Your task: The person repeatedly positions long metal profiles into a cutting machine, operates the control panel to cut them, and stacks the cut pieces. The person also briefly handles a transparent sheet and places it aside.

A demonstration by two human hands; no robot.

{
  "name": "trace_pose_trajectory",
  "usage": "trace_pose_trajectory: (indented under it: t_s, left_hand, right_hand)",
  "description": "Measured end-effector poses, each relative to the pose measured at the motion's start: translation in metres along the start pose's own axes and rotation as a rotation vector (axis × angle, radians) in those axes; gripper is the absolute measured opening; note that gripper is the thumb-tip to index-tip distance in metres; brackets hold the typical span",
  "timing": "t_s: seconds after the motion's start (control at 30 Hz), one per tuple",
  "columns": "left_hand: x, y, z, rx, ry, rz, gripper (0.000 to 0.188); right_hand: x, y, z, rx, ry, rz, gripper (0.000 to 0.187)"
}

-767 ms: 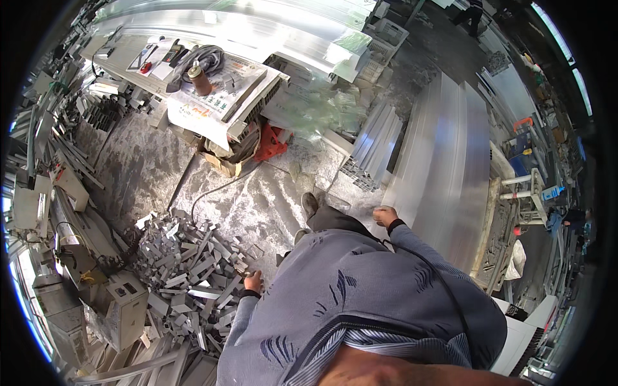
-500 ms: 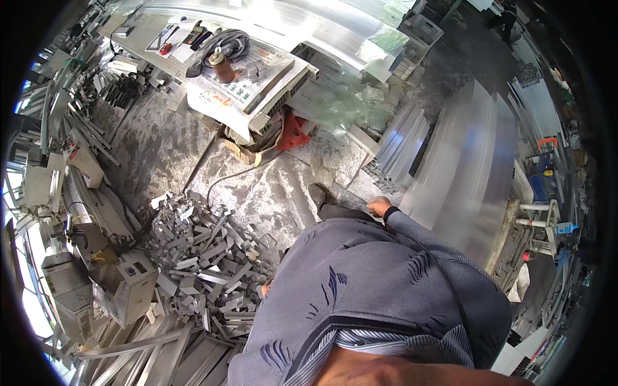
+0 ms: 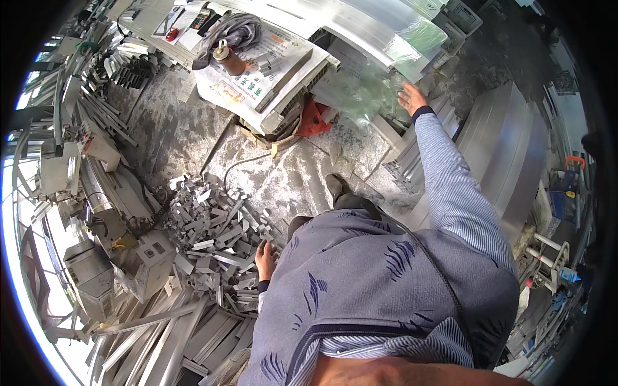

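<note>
My right hand point(image 3: 412, 100) reaches out forward and to the right with fingers apart and nothing in it. It hangs over the end of a bundle of long silver metal profiles point(image 3: 421, 151), beside crumpled clear plastic film point(image 3: 364, 90); I cannot tell whether it touches either. Low at my left side, my left hand point(image 3: 264, 260) hangs with fingers loosely extended and holds nothing that I can see. A heap of short metal offcuts point(image 3: 212, 235) lies on the floor next to it.
Ahead stands a paper-covered table point(image 3: 257, 96) with a brown jar point(image 3: 228, 59) and a grey bundled cloth or cable point(image 3: 235, 32). A machine point(image 3: 145, 257) is at the left. Wide metal sheets or profiles point(image 3: 502, 148) lie at the right. A cable point(image 3: 248, 162) crosses the floor.
My right hand has swung up and outward from near my waist, and its fingers have spread. My left hand has come further into view. The whole scene has shifted slightly right.
</note>
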State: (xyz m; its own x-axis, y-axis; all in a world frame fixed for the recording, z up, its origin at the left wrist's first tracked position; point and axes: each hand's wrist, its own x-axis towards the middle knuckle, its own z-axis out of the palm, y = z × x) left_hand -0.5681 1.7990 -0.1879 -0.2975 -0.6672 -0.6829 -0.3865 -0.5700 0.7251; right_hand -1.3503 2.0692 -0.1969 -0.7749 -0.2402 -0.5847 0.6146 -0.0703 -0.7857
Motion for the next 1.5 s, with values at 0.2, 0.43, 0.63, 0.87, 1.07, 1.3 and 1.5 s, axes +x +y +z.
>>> trace_pose_trajectory:
  t_s: [0.2,0.43,0.63,0.87,1.07,1.3,1.5]
  left_hand:
    - [0.025,-0.07,-0.031,0.328,0.019,0.015,0.037]
    - [0.105,-0.074,-0.041,0.716,-0.131,-0.085,0.04]
    - [0.198,-0.02,-0.017,0.68,-0.254,-0.037,0.042]
    - [0.256,0.157,0.057,0.242,-0.195,-0.018,0.05]
    - [0.298,0.202,0.092,0.217,-0.215,-0.156,0.052]
    - [0.363,0.12,0.041,0.799,-0.369,0.061,0.043]
    - [0.362,0.134,0.059,0.601,-0.195,-0.175,0.033]
  right_hand:
    - [0.018,-0.099,0.055,0.418,0.162,-0.031,0.072]
    - [0.028,-0.127,0.067,0.55,0.172,-0.032,0.09]
    - [0.039,-0.123,0.064,0.579,0.268,0.015,0.086]
    - [0.075,-0.129,0.072,0.599,0.287,0.066,0.048]
    - [0.073,-0.192,0.043,0.322,0.273,-0.226,0.025]
    - [-0.018,-0.338,-0.009,-0.123,0.366,-0.707,0.038]
    - [-0.03,-0.261,-0.061,-0.594,0.501,-0.671,0.043]
